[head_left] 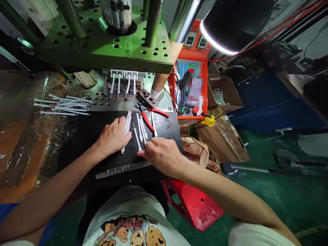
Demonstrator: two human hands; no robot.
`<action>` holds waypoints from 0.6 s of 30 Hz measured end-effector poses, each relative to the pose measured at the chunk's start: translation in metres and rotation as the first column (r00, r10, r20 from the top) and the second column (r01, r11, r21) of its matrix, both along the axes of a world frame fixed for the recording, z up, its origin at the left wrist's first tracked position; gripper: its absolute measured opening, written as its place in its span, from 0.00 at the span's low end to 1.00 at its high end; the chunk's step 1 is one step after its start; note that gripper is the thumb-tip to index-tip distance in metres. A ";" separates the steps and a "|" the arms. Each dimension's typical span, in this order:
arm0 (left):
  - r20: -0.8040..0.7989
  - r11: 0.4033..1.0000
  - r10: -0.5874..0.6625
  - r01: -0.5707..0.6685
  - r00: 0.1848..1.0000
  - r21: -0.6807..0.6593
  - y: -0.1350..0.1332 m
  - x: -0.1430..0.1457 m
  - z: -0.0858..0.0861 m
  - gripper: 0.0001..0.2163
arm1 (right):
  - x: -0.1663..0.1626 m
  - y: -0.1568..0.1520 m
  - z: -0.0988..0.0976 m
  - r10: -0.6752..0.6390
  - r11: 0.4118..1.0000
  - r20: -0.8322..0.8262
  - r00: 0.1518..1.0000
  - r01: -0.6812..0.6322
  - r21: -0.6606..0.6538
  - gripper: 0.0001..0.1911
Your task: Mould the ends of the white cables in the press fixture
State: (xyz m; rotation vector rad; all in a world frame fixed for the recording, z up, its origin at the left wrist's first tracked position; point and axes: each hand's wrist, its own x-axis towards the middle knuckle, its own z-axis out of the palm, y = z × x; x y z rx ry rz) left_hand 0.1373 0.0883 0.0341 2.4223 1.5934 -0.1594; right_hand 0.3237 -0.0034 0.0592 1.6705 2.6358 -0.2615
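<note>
My left hand (112, 136) is closed around a small bunch of short white cables (127, 120) on the black work surface; their ends stick out above and below the fingers. My right hand (164, 153) has its fingers bent in a pinch at the lower end of a white cable (142, 131), one of several lying side by side between my hands; the fingertips partly hide the grip. Just beyond it, red-handled cutting pliers (148, 121) lie open. One more white cable (154, 124) rests to the right of the pliers' handle.
A green press plate (102, 54) on steel posts hangs over a fixture (124, 74) holding several white cables. A pile of white cables (66, 105) lies at left. On the right stand an orange control box (191, 120), cardboard boxes (222, 136) and a red stool (200, 205).
</note>
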 end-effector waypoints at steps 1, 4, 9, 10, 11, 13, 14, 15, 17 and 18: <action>-0.006 1.000 0.004 -0.004 1.000 0.007 -0.001 0.000 0.001 0.20 | -0.014 -0.003 -0.006 -0.041 0.998 0.011 0.999 0.042 -0.048 0.24; -0.014 1.000 0.009 -0.009 1.000 0.010 -0.004 -0.001 0.003 0.20 | -0.033 -0.001 -0.019 -0.156 0.979 0.069 0.985 0.164 -0.118 0.19; -0.006 1.000 0.024 -0.024 1.000 0.013 -0.005 -0.007 0.001 0.23 | -0.031 0.005 -0.016 -0.227 0.958 0.128 0.966 0.244 -0.148 0.07; -0.001 0.999 0.030 -0.030 1.000 0.013 -0.005 -0.008 0.000 0.24 | -0.030 0.004 -0.015 -0.249 0.952 0.136 0.959 0.268 -0.148 0.07; 0.004 0.999 0.035 -0.036 0.999 0.011 -0.005 -0.009 -0.001 0.24 | -0.030 0.004 -0.016 -0.277 0.943 0.138 0.951 0.297 -0.150 0.07; 0.013 0.999 0.041 -0.041 0.999 -0.001 -0.004 -0.009 -0.002 0.25 | -0.030 0.004 -0.018 -0.349 0.917 0.133 0.928 0.367 -0.154 0.06; 0.015 0.999 0.043 -0.043 0.999 -0.007 -0.004 -0.009 -0.002 0.26 | -0.031 0.004 -0.019 -0.382 0.904 0.128 0.915 0.399 -0.152 0.07; 0.016 0.999 0.046 -0.045 0.999 -0.014 -0.004 -0.009 -0.002 0.26 | -0.031 0.004 -0.021 -0.403 0.896 0.123 0.907 0.419 -0.149 0.07; 0.019 0.999 0.048 -0.048 0.999 -0.024 -0.004 -0.009 -0.001 0.27 | -0.033 0.005 -0.023 -0.405 0.896 0.123 0.906 0.420 -0.146 0.08; 0.020 0.999 0.049 -0.048 0.999 -0.025 -0.004 -0.009 -0.001 0.27 | -0.034 0.005 -0.024 -0.391 0.902 0.126 0.912 0.407 -0.143 0.08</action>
